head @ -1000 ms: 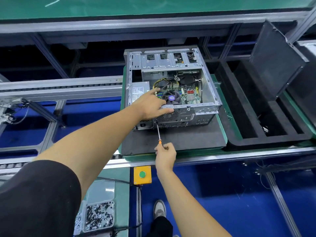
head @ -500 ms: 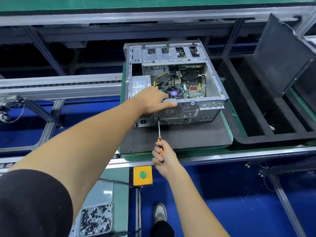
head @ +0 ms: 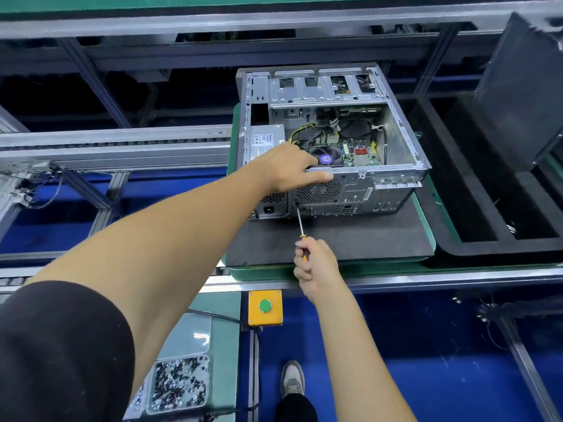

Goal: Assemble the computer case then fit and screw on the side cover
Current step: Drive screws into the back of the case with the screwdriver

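An open metal computer case (head: 396,175) lies on its side on a dark foam pad (head: 350,242), its motherboard, fan and cables showing. My left hand (head: 289,169) grips the case's near top edge above the rear fan grille. My right hand (head: 315,263) holds an orange-handled screwdriver (head: 300,222), whose tip touches the rear panel beside the power supply. A dark side cover (head: 521,95) leans upright at the far right.
The pad rests on a green pallet (head: 426,266) on the conveyor rails. A black foam tray (head: 487,208) with deep slots sits to the right. A yellow box with a green button (head: 265,306) hangs below the rail. A screw bin (head: 179,385) sits lower left.
The view has shifted slightly, so the case appears further right. My right hand has slid up the screwdriver handle while the tip stays at the rear panel. My left hand keeps its grip.
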